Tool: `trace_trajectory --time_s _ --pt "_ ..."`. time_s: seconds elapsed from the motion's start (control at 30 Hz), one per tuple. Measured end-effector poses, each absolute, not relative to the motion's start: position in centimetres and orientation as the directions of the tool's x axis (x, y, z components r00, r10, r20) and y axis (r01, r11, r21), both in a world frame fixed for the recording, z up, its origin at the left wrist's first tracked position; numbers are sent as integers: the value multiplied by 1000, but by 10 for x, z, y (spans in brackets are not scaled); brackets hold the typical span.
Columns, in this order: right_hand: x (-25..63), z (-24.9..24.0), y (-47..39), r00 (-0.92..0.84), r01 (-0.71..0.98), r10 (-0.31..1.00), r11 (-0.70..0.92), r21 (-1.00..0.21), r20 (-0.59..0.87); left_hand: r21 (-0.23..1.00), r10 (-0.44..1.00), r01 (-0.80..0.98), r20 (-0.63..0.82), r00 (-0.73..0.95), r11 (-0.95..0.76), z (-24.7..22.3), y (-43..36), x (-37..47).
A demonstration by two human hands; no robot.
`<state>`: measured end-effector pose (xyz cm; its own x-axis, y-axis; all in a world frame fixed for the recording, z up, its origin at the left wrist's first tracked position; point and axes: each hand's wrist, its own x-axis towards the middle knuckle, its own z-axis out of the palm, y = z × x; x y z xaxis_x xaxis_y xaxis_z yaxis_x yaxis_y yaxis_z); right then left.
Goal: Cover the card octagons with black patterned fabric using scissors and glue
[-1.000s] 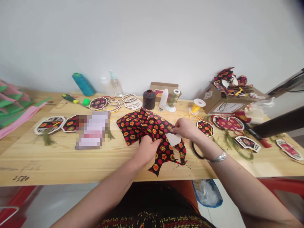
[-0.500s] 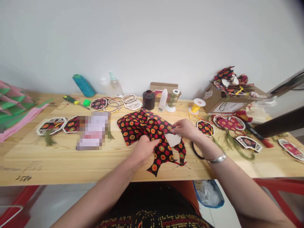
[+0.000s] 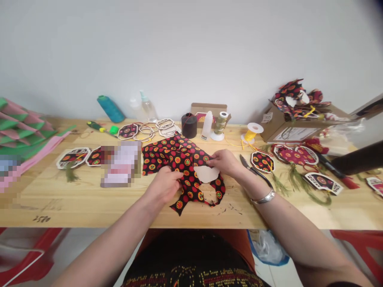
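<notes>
A black patterned fabric piece [image 3: 187, 161], printed with red dots and yellow-orange flowers, lies rumpled on the table in front of me. Its right end has a cut-out hole with wood showing through. My left hand [image 3: 165, 184] is closed on the lower left part of the cloth, thumb pointing right. With thumb and fingers pinched, my right hand [image 3: 226, 162] grips the fabric's right edge. A white curved piece [image 3: 207, 174] shows just under those fingertips, against the cloth. Black-handled scissors [image 3: 251, 168] lie beside my right wrist, partly covered by the forearm.
Along the wall stand a black thread spool [image 3: 189, 126], a white bottle [image 3: 207, 125], a yellow ribbon spool [image 3: 250, 134] and a teal thread cone [image 3: 110, 109]. A cardboard box [image 3: 278, 127] holds cloth pieces. A phone [image 3: 121, 163] lies left; tasselled ornaments [image 3: 323, 182] lie right.
Both hands and the fabric have shifted left on the table. More of the white piece and the cut-out hole shows. The scissors are less hidden by my right arm. The view has turned slightly.
</notes>
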<state>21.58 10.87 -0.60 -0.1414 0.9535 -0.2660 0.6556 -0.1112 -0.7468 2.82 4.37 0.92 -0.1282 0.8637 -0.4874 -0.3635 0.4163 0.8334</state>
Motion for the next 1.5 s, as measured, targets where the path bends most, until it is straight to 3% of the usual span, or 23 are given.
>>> trace_trajectory --time_s 0.23,0.37,0.53,0.83,0.97,1.2,1.33,1.5 --pt "220 -7 105 -155 521 950 -154 -839 -271 764 824 -466 -555 -119 447 15 54 40" --pt "225 -1 103 -155 435 950 -182 -882 -273 712 834 -490 -548 62 504 25 57 46" --pt "231 9 101 -153 361 953 -194 -912 -263 715 809 -405 -574 126 570 19 63 53" --pt "236 9 104 -139 317 956 -204 -926 -258 543 634 -331 -696 336 772 10 77 55" --pt "237 8 104 -151 294 949 -223 -930 -275 639 713 -324 -664 227 698 8 72 55" --pt "238 8 104 -186 234 928 -276 -932 -322 865 919 -325 -320 232 383 -1 66 55" --pt "237 10 102 -199 196 923 -293 -936 -331 910 945 -285 -246 216 302 -5 64 54" --pt "236 11 101 -214 202 920 -286 -937 -328 873 932 -355 -253 258 335 -1 64 54"
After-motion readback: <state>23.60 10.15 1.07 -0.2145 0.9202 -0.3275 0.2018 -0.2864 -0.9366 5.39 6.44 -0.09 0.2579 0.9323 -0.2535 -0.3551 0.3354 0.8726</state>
